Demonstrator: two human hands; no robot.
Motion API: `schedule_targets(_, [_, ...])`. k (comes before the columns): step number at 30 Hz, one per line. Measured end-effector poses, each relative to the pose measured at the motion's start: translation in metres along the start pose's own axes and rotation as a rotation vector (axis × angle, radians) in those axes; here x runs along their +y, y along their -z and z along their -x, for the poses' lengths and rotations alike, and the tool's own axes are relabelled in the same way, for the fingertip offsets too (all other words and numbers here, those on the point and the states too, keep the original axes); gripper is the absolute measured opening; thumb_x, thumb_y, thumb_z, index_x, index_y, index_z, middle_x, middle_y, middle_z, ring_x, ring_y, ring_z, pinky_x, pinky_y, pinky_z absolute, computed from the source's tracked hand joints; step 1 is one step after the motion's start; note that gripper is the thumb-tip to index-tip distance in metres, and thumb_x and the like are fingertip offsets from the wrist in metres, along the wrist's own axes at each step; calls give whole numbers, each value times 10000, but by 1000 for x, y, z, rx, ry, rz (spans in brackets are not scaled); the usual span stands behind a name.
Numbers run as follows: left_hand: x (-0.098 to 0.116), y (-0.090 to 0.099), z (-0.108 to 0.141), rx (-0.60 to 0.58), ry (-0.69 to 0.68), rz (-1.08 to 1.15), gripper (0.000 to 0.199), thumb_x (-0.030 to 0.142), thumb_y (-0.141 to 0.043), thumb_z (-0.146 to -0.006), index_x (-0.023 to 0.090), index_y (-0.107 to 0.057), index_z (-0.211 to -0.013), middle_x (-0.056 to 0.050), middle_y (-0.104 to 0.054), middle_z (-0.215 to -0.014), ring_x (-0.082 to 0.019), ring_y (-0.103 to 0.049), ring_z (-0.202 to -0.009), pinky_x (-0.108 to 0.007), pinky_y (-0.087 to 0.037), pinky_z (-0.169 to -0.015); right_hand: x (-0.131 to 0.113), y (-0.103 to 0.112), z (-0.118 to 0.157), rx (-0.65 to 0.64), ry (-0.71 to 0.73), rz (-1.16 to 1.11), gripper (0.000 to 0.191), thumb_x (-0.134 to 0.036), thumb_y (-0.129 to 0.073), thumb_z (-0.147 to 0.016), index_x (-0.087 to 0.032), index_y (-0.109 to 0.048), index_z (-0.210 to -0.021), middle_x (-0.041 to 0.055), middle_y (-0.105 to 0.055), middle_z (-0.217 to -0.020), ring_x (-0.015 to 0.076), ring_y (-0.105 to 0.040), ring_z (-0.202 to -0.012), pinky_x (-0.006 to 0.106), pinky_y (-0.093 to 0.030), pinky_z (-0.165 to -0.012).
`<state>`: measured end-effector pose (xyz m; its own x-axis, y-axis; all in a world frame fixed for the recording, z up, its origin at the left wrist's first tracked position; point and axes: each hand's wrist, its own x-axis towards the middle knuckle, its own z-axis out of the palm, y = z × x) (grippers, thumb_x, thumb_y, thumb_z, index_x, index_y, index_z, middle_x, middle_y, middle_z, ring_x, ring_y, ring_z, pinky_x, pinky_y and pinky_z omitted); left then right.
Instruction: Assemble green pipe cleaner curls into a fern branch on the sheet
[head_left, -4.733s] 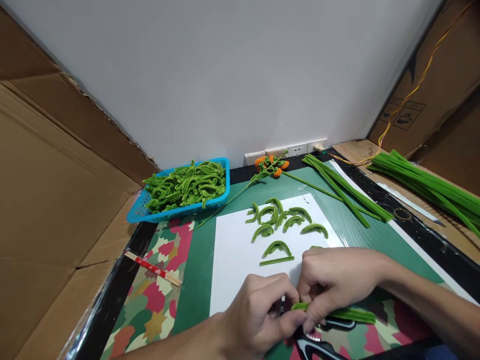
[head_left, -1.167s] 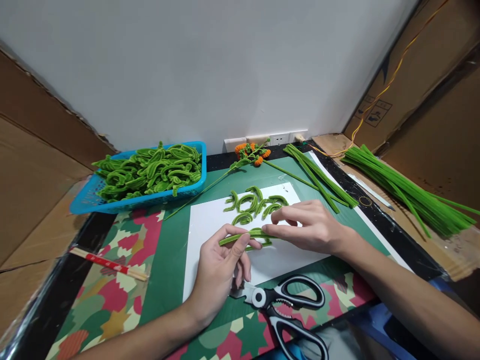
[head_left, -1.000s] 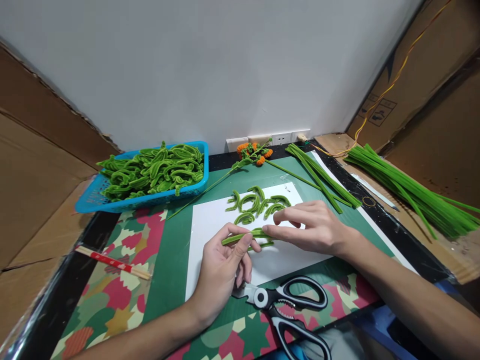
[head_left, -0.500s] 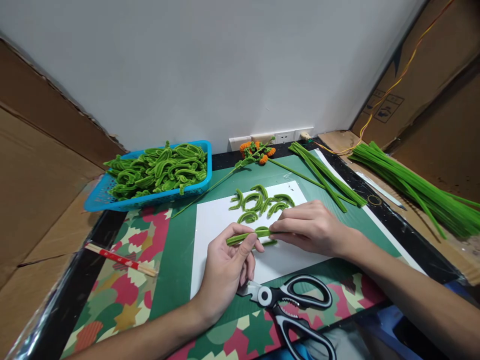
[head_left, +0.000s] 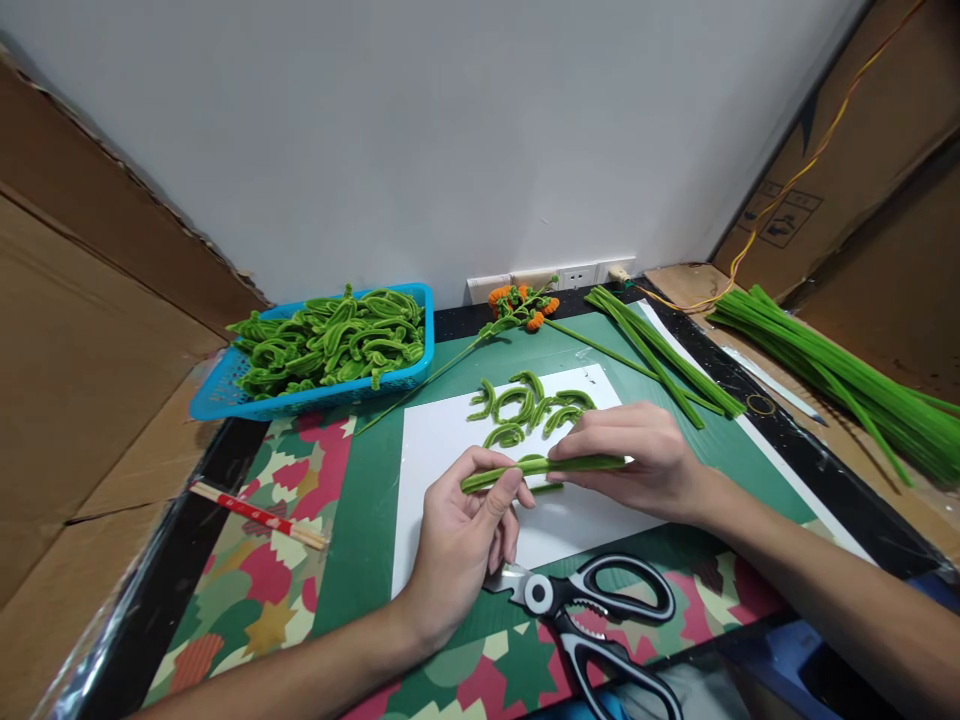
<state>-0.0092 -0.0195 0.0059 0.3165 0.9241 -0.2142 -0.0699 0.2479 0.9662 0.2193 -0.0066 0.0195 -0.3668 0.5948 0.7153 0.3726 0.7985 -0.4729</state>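
Held stems: green chenille stems, nearly straight, raised above the white paper; your fingers hide the exact count.
Left hand: thumb and fingers pinch the left part of the stems.
Right hand: fingertips grip them further right, the end poking out under your palm.
Curled pieces: loose cluster on the paper beyond your hands; bending looks done on these.
Blue basket: heaped with more curled green lengths, so a good share seems finished.
Straight stock: loose stems on the green mat, a thicker bundle at far right; both look unshaped, so plenty appears left. Your held length seems early in its shaping.
Scissors: handles spread, blades just beside your left hand, tips hidden; lower handle reaches the near edge of the desk.
Room: bare paper between your hands and the scissors, more to your left; forward is tighter, with the curled cluster near your fingers and the wall behind.
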Motion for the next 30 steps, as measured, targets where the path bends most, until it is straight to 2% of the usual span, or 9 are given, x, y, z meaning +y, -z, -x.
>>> schedule_targets(4, [0,-1,-1,18,11,9,378,505,-782,-922,207,-572,-1024,21,-705,-788,-52,-521,-358,-124,-338,-295,5,3,3,-34,117,237,154,-117,-626,-1033,-186,-764,-1034,47,-790,-925,126,-719,-721,236,-519,-634])
schedule_targets(7, [1,-1,-1,17,20,18,380,506,-781,-924,207,-570,-1024,38,-681,-756,-47,-505,-350,-121,-334,-292,5,7,4,-70,147,313,175,-92,-619,-1019,-188,-764,-1039,47,-782,-948,122,-715,-726,240,-513,-648])
schedule_targets(14, [0,0,-1,12,-3,26,336,473,-762,-955,205,-567,-1012,47,-681,-782,-37,-529,-370,-109,-327,-305,3,7,2,-154,126,293,117,-226,-633,-1048,-176,-735,-1072,76,-785,-1022,144,-718,-779,253,-514,-652])
schedule_targets(18, [2,-1,-1,20,6,38,345,481,-769,-945,204,-569,-988,53,-664,-773,-38,-524,-366,-114,-321,-300,5,4,3,-94,124,312,160,-153,-586,-1058,-191,-728,-1122,59,-794,-1015,132,-724,-788,239,-501,-640])
schedule_targets(22, [2,-1,0,13,25,41,349,488,-770,-943,199,-573,-959,49,-664,-762,-37,-525,-380,-112,-324,-311,5,5,3,-69,153,318,177,-108,-602,-1034,-210,-744,-1060,38,-795,-955,119,-722,-758,231,-512,-649])
schedule_targets(26, [0,1,0,2,12,39,337,481,-761,-954,199,-577,-956,44,-673,-753,-37,-519,-388,-108,-325,-324,7,8,4,-92,149,314,141,-130,-626,-1035,-197,-750,-1034,43,-786,-948,125,-716,-737,241,-516,-649])
schedule_targets(30, [-2,2,-1,11,-6,27,346,481,-774,-942,196,-579,-963,37,-678,-753,-37,-516,-387,-108,-326,-333,7,6,3,-117,86,194,120,-200,-641,-1052,-187,-756,-1021,59,-780,-959,139,-723,-766,245,-541,-669])
